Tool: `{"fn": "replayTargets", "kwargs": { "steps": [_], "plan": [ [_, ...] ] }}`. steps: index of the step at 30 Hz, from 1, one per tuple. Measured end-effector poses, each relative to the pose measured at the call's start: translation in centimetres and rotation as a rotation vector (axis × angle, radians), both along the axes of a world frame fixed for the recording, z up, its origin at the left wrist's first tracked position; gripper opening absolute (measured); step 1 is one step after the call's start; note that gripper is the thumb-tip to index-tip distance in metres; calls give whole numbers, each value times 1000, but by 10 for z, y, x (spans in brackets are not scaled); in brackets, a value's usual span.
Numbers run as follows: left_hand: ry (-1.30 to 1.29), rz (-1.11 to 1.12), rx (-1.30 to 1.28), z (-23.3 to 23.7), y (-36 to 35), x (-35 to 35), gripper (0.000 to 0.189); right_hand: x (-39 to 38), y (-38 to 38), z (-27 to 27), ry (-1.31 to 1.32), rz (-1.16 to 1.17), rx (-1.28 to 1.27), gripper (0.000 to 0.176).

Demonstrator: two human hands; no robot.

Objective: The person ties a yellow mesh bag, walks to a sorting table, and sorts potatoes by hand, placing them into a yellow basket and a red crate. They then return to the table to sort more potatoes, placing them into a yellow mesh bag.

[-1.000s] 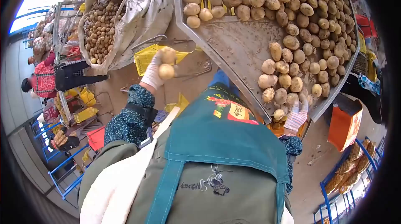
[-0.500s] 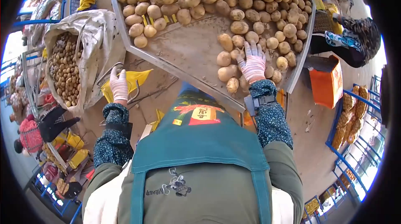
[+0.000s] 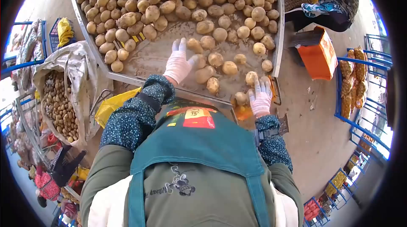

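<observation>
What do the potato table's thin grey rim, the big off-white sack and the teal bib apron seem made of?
Thin grey table rim: likely bare metal, from its dull sheen and crisp edge.
Big off-white sack: probably woven plastic, matte, judging by its stiff creases, though coarse cloth is possible.
Teal bib apron: apparently matte fabric, by its stitched seam; the fibre is unclear.

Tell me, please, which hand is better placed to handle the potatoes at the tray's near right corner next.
Probably the right hand: it is at that corner, close to two potatoes there. The left hand is farther off, beside other potatoes nearer the middle of the tray.
</observation>
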State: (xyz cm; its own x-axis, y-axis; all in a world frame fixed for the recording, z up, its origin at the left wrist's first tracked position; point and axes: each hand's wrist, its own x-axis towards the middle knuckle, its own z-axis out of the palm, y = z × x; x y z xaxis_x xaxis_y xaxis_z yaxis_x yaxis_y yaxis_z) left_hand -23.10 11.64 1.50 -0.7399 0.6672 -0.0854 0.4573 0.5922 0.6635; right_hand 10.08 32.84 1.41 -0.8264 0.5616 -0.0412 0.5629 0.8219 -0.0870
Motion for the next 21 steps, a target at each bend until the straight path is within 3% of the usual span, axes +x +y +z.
{"fn": "replayTargets", "kwargs": {
  "steps": [4,9,11,13,15,17,19,21],
  "plan": [
    [-24,21,9,-5,26,-22,70,7,2,-4,196,-163,-62,52],
    [-259,15,-118,2,44,-2,70,-87,19,17,404,-66,-172,54],
    [-76,-479,-306,-15,42,1,63,-120,27,21,369,-3,-148,54],
    [-959,-27,-22,21,51,23,61,-147,25,30,311,66,-227,62],
    [-1363,22,2,54,47,41,54,-160,21,16,246,175,-165,67],
    [-999,-280,-57,55,42,50,52,-173,23,4,185,160,-139,74],
    [-393,-387,-29,31,27,52,51,-194,34,4,222,97,-121,75],
    [-87,-340,-148,36,16,40,55,-218,50,8,221,31,-140,75]
  ]
}}
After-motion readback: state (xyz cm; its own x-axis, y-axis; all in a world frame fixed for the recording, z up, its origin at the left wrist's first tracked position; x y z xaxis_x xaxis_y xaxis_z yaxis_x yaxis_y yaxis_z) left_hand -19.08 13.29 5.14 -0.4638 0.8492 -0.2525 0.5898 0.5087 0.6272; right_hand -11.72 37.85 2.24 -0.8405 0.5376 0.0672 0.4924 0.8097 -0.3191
